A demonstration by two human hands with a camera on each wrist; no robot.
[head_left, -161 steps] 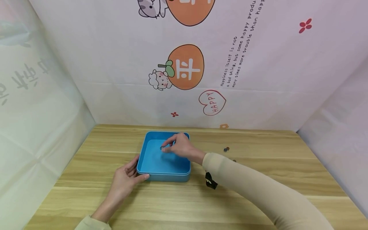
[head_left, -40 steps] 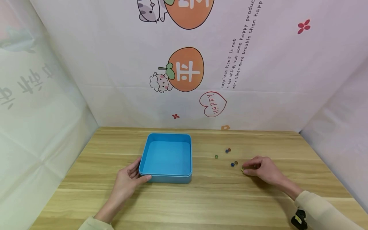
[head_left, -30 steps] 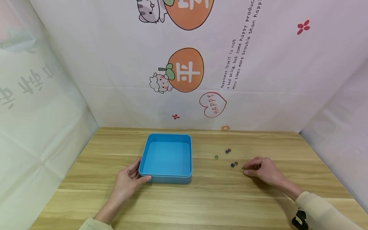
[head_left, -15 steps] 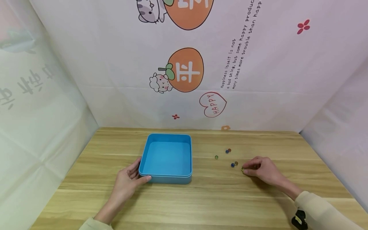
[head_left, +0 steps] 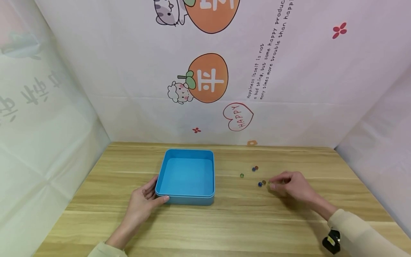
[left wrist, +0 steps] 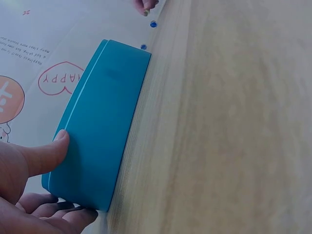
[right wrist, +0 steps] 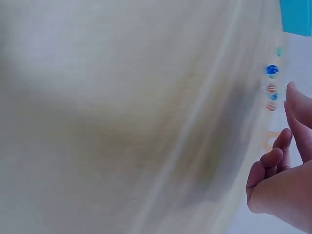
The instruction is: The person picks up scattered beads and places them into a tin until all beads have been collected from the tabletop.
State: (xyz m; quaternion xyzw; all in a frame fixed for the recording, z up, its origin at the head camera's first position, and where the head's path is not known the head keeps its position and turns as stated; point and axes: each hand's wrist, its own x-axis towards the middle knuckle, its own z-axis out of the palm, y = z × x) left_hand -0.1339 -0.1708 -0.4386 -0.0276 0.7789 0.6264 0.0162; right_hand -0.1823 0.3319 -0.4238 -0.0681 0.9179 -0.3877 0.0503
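Nearest, brace the blue box [head_left: 191, 200] at its near-left corner with the left hand [head_left: 139, 205], thumb over the near wall, fingers curled round the left side. Press just enough against sliding, without tilting. Farther out, on the table's right, pinch the yellowish marble [left wrist: 146, 13] between the right hand's [head_left: 297, 187] thumb and forefinger: a light, centred grip, against likely slipping. Avoid nudging the blue marble [head_left: 260, 184] and brown marble [head_left: 264, 182], just beside those fingertips. Beyond, give room to the green marble [head_left: 242, 175], then to the farthest pair [head_left: 253, 169].
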